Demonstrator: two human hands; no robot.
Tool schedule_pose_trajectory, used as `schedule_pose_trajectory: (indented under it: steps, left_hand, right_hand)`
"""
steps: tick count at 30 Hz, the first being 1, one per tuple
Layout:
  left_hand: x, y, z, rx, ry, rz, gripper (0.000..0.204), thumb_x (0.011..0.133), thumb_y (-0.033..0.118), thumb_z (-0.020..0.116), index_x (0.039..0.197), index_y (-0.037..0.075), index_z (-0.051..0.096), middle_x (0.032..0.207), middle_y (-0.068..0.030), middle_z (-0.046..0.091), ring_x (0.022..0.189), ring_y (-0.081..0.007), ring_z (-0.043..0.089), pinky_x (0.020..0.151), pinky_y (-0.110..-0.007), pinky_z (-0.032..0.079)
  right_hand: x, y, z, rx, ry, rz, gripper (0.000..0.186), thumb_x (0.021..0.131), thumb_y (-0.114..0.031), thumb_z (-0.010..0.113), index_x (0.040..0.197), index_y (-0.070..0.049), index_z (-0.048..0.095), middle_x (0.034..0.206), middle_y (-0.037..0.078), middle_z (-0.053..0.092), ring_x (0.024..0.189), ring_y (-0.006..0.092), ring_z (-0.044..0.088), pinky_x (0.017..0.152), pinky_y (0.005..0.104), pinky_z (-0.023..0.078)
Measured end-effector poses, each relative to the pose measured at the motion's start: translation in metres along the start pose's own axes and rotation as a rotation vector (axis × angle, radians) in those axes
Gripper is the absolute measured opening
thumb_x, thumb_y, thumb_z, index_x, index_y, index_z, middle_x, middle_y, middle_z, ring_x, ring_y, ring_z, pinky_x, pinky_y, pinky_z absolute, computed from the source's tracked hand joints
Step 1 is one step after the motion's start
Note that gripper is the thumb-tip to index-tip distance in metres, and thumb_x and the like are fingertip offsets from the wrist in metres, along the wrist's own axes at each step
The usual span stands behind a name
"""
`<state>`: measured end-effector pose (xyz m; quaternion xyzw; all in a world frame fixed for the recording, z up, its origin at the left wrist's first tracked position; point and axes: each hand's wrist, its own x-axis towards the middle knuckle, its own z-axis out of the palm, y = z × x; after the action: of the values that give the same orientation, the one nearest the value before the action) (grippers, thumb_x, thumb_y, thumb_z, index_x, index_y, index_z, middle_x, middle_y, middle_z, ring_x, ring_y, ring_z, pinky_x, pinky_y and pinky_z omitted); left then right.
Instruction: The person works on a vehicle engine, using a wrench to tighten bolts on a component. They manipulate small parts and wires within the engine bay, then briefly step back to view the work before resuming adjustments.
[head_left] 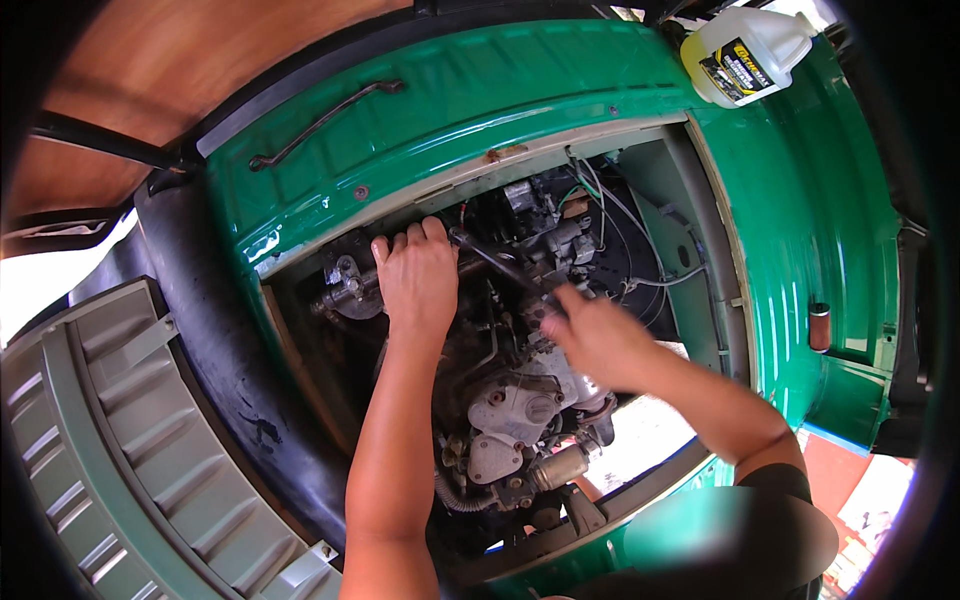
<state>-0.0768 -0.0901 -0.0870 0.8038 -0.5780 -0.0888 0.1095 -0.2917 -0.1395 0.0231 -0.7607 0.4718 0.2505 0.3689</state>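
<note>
An engine point(515, 405) sits in the rectangular opening of a green vehicle body. My left hand point(417, 275) reaches in at the far side, its fingers curled down beside the head of a wrench point(505, 262). What those fingers grip is hidden under them. My right hand point(605, 335), smeared by motion, is closed round the near end of that dark, long-handled wrench, which slants across the engine bay toward my left hand. On the green panel beyond the opening lies a box-end wrench point(325, 125), touched by neither hand.
A translucent jug of yellowish liquid point(740, 62) stands at the far right on the green body. A small brown cylinder point(820, 328) rests on the right side. Loose wires point(640, 225) cross the bay's right part. A ribbed grey panel point(130, 400) leans at left beside black padding point(225, 330).
</note>
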Motion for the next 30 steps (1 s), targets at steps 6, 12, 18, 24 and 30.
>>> schedule_pose_trajectory:
  steps: [6, 12, 18, 24, 30]
  left_hand:
    - [0.002, -0.002, -0.001, -0.044, -0.004, 0.008, 0.025, 0.086, 0.019, 0.075, 0.098, 0.004, 0.060, 0.095, -0.0162, 0.073, 0.094, -0.0335, 0.071, 0.090, -0.050, 0.043]
    - [0.000, 0.000, -0.005, -0.083, 0.012, 0.019, 0.025, 0.081, 0.022, 0.078, 0.094, 0.006, 0.063, 0.089, -0.0122, 0.072, 0.087, -0.0291, 0.072, 0.091, -0.045, 0.046]
    - [0.003, 0.001, -0.006, -0.078, 0.010, -0.009, 0.025, 0.080, 0.023, 0.080, 0.091, 0.007, 0.064, 0.085, -0.0114, 0.072, 0.083, -0.0286, 0.072, 0.089, -0.045, 0.046]
    - [0.002, 0.002, -0.007, -0.056, 0.013, -0.017, 0.024, 0.083, 0.026, 0.079, 0.089, 0.007, 0.064, 0.083, -0.0114, 0.072, 0.080, -0.0280, 0.072, 0.090, -0.044, 0.046]
    - [0.000, 0.003, -0.005, -0.045, 0.144, 0.042, 0.020, 0.080, 0.019, 0.075, 0.091, 0.007, 0.063, 0.082, -0.0109, 0.068, 0.082, -0.0273, 0.070, 0.094, -0.046, 0.046]
  right_hand:
    - [-0.048, -0.022, 0.063, 0.403, 0.207, -0.404, 0.054, 0.088, -0.011, 0.073, 0.139, -0.011, 0.054, 0.095, 0.011, 0.060, 0.079, 0.0287, 0.064, 0.073, 0.0397, 0.055]
    - [-0.008, 0.005, 0.060, -0.096, 0.604, -0.926, 0.024, 0.079, -0.028, 0.085, 0.087, -0.012, 0.069, 0.085, 0.006, 0.056, 0.085, 0.0251, 0.064, 0.072, 0.0409, 0.055]
    - [0.034, -0.020, 0.051, 0.274, 0.656, -1.412, 0.050, 0.092, -0.039, 0.074, 0.065, -0.004, 0.051, 0.074, 0.010, 0.054, 0.070, 0.0285, 0.057, 0.076, 0.0478, 0.054]
    - [0.038, -0.041, 0.058, 0.627, 0.665, -1.343, 0.030, 0.089, -0.007, 0.057, 0.063, -0.002, 0.044, 0.064, 0.011, 0.046, 0.056, 0.0286, 0.049, 0.065, 0.0457, 0.050]
    - [0.040, -0.036, 0.056, 0.554, 0.591, -1.354, 0.040, 0.086, -0.011, 0.070, 0.059, -0.004, 0.042, 0.063, 0.010, 0.044, 0.056, 0.0296, 0.048, 0.061, 0.0441, 0.047]
